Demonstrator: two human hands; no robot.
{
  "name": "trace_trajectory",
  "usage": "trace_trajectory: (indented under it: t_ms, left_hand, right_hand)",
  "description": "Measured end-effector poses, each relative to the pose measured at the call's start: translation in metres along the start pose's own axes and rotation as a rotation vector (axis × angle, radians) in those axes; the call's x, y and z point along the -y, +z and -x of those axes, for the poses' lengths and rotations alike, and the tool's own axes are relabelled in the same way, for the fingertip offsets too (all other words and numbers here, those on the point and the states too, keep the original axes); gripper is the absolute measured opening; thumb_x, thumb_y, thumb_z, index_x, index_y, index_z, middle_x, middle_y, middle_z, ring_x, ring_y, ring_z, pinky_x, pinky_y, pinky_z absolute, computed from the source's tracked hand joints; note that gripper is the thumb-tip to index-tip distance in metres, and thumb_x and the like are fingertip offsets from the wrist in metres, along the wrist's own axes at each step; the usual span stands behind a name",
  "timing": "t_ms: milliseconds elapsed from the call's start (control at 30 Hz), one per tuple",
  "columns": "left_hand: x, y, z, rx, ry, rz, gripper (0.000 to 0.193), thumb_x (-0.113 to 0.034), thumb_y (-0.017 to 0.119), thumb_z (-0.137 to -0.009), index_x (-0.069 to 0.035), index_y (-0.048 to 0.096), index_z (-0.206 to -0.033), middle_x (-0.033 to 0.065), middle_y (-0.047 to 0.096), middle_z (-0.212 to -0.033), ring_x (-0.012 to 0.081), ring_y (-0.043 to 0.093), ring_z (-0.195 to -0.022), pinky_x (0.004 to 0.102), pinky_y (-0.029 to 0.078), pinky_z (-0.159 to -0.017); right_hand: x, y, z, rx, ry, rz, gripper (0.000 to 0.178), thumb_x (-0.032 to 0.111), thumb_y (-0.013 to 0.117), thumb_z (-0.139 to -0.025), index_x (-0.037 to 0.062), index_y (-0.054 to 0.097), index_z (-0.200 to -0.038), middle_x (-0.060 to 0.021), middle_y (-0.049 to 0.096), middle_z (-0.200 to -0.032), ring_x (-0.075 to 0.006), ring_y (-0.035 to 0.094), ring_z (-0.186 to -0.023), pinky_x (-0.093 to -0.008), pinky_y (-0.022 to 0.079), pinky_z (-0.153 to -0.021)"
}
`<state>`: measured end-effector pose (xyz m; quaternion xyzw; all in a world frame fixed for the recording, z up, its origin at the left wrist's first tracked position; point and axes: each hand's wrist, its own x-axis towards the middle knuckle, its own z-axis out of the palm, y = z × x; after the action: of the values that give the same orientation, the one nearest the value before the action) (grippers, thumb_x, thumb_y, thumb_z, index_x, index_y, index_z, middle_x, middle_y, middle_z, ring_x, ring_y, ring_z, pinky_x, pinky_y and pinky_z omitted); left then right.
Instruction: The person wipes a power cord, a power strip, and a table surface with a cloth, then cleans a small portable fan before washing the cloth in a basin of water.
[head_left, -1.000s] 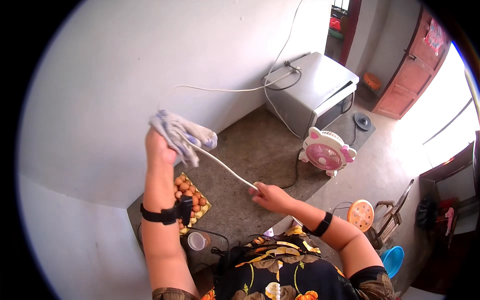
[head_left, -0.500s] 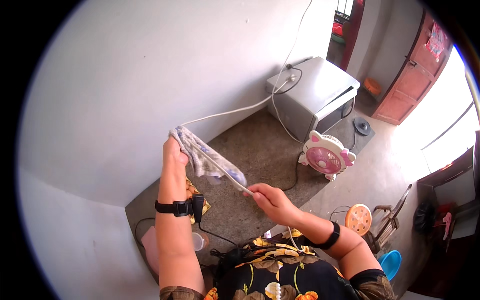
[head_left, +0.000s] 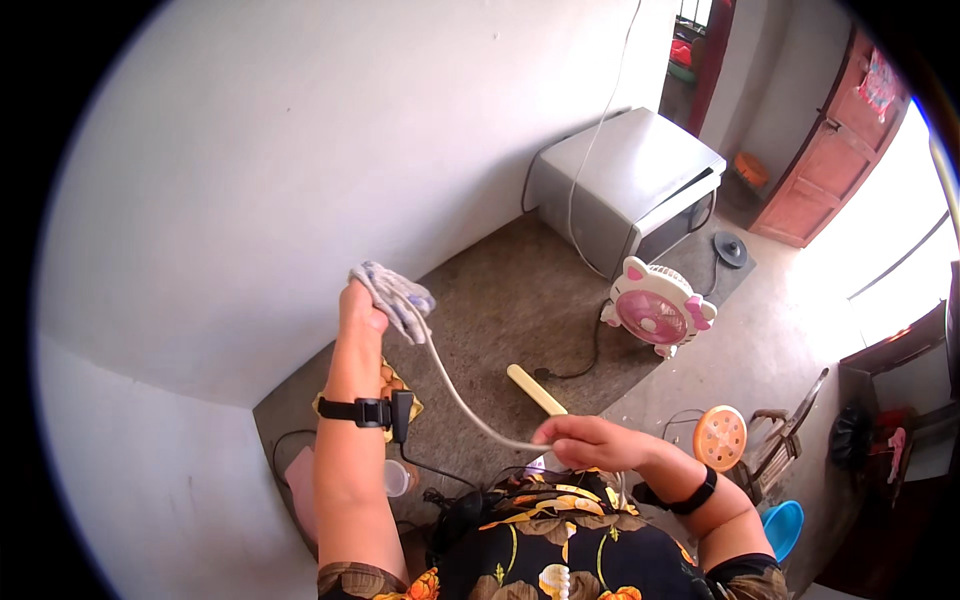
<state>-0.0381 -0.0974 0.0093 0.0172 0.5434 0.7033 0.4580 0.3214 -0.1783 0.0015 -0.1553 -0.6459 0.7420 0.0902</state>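
The left arm comes up almost straight from the lower edge, forearm upright, and ends in the left hand (head_left: 362, 308), raised close to the wall (head_left: 250, 180). Its fingers close round a grey-white cloth (head_left: 408, 298) with blue-violet patches, which is bunched about a white cord (head_left: 452, 388). The cord sags from the cloth in a curve across to the right hand (head_left: 590, 440), which lies lower, in front of the body, palm side not showing. The right elbow is bent out to the side, and the fingers are curled together, pinching the cord near their tips. A black strap (head_left: 350, 411) with a small block circles the left forearm; another dark band (head_left: 690, 490) circles the right.

A pale yellow bar (head_left: 533, 387) slants over the tabletop (head_left: 480, 300) up to the right hand; whether they touch cannot be told. Brown eggs (head_left: 397, 383) in a yellow tray sit partly behind the left forearm, near a clear tub (head_left: 397, 478). Farther off stand a pink and white fan (head_left: 650, 310) with cat-like ears and a bow, and a silver oven-like box (head_left: 630, 170). A small white tag-like piece (head_left: 537, 465) by the shirt bears purple marks too small to read.
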Motion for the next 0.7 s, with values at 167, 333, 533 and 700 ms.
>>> trace_trajectory:
  t_ms: [167,333,533,700]
  left_hand:
    - [0.039,0.02,0.035,0.244,0.03,0.033,0.014,-0.014,0.042,-0.085,-0.004,0.049,-0.079,0.008,0.051,-0.072,0.0201,0.052,-0.067,0.0358,0.048,-0.059]
    - [0.055,0.022,0.06,0.279,0.079,0.06,0.015,-0.016,0.043,-0.086,-0.003,0.05,-0.084,0.0062,0.052,-0.078,0.0174,0.053,-0.07,0.0326,0.047,-0.063]
    - [0.062,0.022,0.07,0.256,0.124,0.028,0.013,-0.014,0.044,-0.085,-0.003,0.05,-0.084,0.0067,0.053,-0.078,0.0178,0.053,-0.07,0.0325,0.047,-0.061]
    - [0.064,0.015,0.026,0.015,-0.011,0.059,0.015,-0.014,0.045,-0.085,-0.001,0.051,-0.087,0.0086,0.054,-0.081,0.0193,0.053,-0.069,0.0353,0.047,-0.058]
  right_hand:
    - [-0.021,0.003,-0.059,-0.118,0.008,0.034,0.049,0.026,0.047,-0.087,0.0055,0.028,-0.128,-0.0113,0.057,-0.1,-0.0166,0.055,-0.088,-0.0304,0.044,-0.079]
    - [-0.002,0.006,-0.116,-0.322,-0.048,-0.32,0.042,0.023,0.048,-0.086,0.0007,0.037,-0.12,-0.0103,0.055,-0.099,-0.0149,0.053,-0.091,-0.0279,0.042,-0.08]
    - [-0.004,0.012,-0.12,-0.376,0.055,-0.547,0.023,0.024,0.042,-0.089,0.0028,0.048,-0.097,-0.0019,0.05,-0.074,-0.0101,0.049,-0.068,-0.0238,0.041,-0.062]
    - [-0.001,0.02,-0.109,-0.516,0.038,-0.441,0.022,0.022,0.038,-0.09,0.0048,0.051,-0.087,0.0046,0.039,-0.061,-0.0053,0.036,-0.054,-0.0213,0.031,-0.047]
